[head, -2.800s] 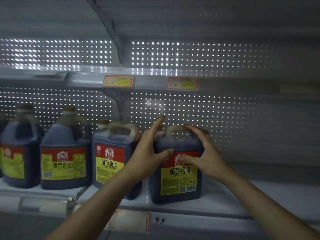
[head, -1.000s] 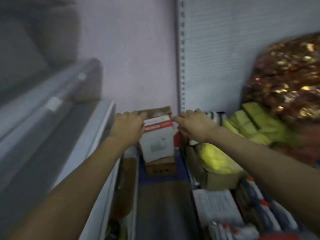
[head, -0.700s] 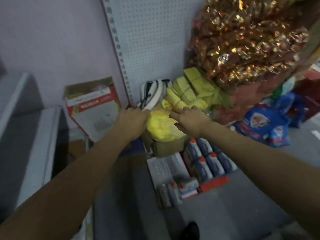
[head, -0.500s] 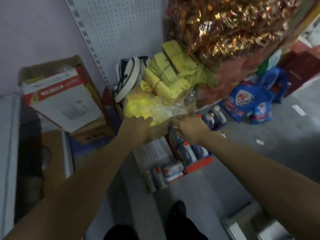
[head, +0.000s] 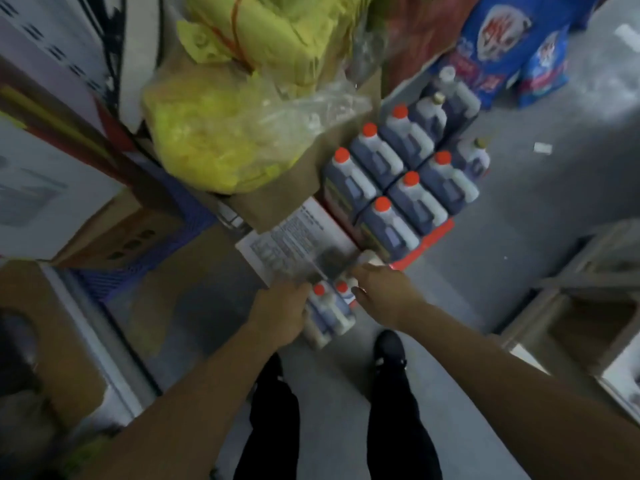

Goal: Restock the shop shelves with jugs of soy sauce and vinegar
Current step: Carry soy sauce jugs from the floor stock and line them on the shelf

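The view looks straight down at a grey floor [head: 519, 209]; both bare arms reach forward and down toward a small cluster of jugs [head: 330, 315] with red caps standing on the floor just ahead of the person's feet. The left hand [head: 280, 318] lies against the left side of that cluster, fingers curved down over it; motion blur hides whether it grips a handle, so I cannot tell how firm the hold is. The right hand [head: 384, 289] sits at the cluster's right edge, knuckles up, fingers bent downward; whether they clamp anything I cannot tell. The two hands are near each other, with the jugs between them.

Beyond the hands a printed white carton [head: 298, 242] lies flat; to its right a red tray [head: 429, 242] holds six dark jugs with red caps [head: 403, 183] in two rows, touching one another; a few more dark jugs with pale caps [head: 450, 95] stand behind them. A brown box [head: 311, 168] left of the tray carries a yellow bag [head: 214, 140] in clear plastic; blue bags [head: 509, 46] lean at the upper right. Cardboard boxes [head: 104, 237] sit at the left; a low wooden crate [head: 581, 306] stands at the right edge. A black shoe [head: 389, 349] and dark trousers [head: 273, 417] show at the bottom.
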Tool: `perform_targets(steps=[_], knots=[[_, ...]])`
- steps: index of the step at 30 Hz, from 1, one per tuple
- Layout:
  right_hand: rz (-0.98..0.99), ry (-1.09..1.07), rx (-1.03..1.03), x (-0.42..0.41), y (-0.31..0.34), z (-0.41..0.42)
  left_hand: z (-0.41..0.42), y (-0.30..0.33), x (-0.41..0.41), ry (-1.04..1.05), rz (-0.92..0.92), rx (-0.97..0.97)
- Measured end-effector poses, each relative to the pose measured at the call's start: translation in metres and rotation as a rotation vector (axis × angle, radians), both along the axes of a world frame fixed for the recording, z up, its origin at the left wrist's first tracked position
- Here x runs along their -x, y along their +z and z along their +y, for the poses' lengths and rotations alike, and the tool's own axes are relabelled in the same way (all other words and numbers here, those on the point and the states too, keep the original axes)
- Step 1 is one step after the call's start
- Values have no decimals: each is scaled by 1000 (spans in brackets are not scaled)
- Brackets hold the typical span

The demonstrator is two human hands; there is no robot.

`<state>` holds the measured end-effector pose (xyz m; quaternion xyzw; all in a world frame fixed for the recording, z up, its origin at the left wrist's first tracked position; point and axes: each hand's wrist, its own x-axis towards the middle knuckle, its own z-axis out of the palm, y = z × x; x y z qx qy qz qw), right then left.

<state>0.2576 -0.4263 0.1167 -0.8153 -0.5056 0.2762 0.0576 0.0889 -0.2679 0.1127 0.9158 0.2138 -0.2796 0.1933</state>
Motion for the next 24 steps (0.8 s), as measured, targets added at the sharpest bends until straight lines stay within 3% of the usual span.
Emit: perform_targets(steps=[7, 14, 24], knots=[[192, -258, 137, 62, -138, -33, 22, -127, 36, -62, 137, 43], [233, -303, 258, 138, -227, -46, 39, -215, 37, -50, 183, 147], [293, -656, 14, 190, -283, -22, 60, -285, 31, -49, 93, 360]])
